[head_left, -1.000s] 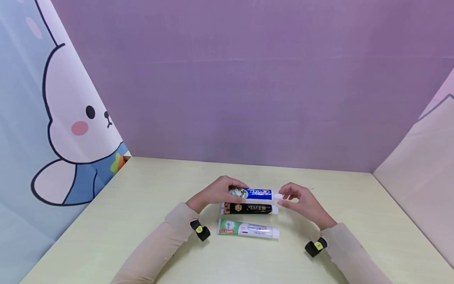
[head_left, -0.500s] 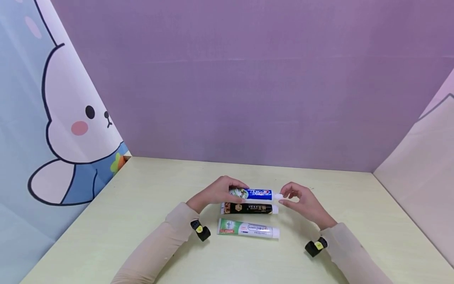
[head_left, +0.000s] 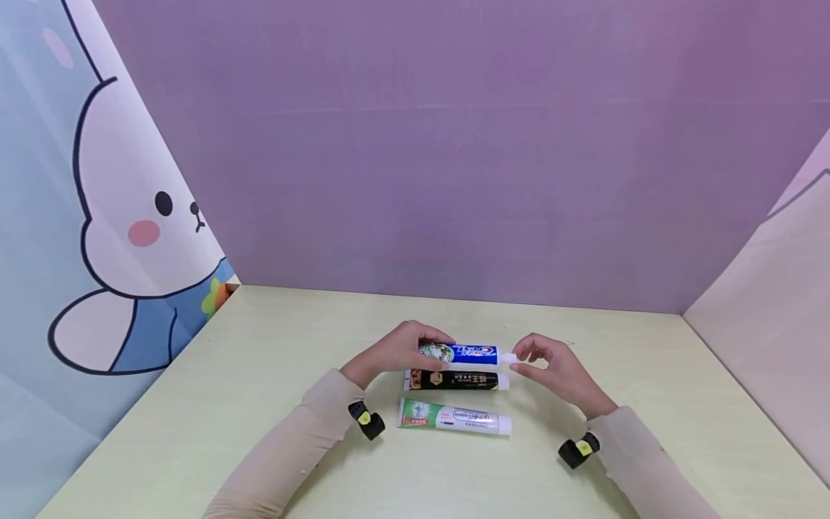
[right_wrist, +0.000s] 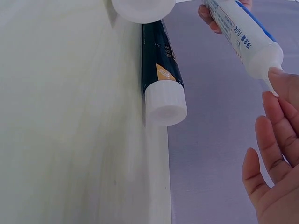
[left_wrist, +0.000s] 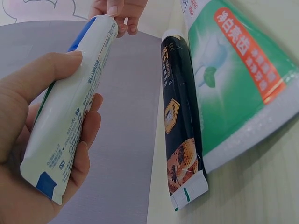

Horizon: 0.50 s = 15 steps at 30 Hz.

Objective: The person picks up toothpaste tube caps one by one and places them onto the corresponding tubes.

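My left hand [head_left: 395,349] grips a blue and white toothpaste tube [head_left: 475,355], its thumb along one side and the fingers curled round the other. In the left wrist view the printed white side of this tube [left_wrist: 70,107] faces the camera, held off the table. At the tube's right end, my right hand [head_left: 554,369] pinches the small white cap [head_left: 509,358] between thumb and forefinger. The right wrist view has the other fingers of the right hand [right_wrist: 280,158] spread below the cap, bent and holding nothing.
Nearer to me than the held tube, a black toothpaste tube [head_left: 457,380] lies on the pale table [head_left: 292,461]. A green and white toothpaste tube [head_left: 454,418] lies nearer still. Their white caps point right. Behind the table stands a purple backdrop [head_left: 454,158].
The right thumb has shifted very slightly rightward at the cap. My left hand and the tubes look the same as before.
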### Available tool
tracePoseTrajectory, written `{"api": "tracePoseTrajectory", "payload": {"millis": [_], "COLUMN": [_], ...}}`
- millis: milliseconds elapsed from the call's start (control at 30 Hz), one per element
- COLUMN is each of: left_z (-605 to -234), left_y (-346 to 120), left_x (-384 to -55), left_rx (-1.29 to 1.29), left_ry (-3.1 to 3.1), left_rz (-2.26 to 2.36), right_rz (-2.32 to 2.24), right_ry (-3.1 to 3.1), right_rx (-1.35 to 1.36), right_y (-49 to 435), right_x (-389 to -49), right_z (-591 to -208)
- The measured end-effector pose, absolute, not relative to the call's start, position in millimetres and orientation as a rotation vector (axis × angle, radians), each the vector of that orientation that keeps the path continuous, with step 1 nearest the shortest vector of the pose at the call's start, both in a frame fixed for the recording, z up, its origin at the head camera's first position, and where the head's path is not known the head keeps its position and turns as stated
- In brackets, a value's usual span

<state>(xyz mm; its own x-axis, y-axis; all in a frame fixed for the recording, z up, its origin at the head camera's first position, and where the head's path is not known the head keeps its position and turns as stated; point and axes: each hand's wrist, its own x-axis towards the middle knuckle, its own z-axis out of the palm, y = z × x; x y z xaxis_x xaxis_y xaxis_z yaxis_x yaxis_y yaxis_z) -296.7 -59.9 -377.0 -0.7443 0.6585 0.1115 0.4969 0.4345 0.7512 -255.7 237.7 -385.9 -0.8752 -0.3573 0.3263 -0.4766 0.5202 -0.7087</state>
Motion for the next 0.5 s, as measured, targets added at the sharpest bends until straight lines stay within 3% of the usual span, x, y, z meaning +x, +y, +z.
{"api": "tracePoseTrajectory", "payload": {"millis": [500], "left_z": [-375.3], "left_y": [-59.2], "left_x": [-295.7], "left_rx": [0.985], "left_ry": [2.497], "left_rz": [1.195], "right_rz": [1.274], "right_ry": [-2.702], "right_rx": [0.637], "right_y": [236.7], "right_x": [-255.9], "right_z": [-386.6]}}
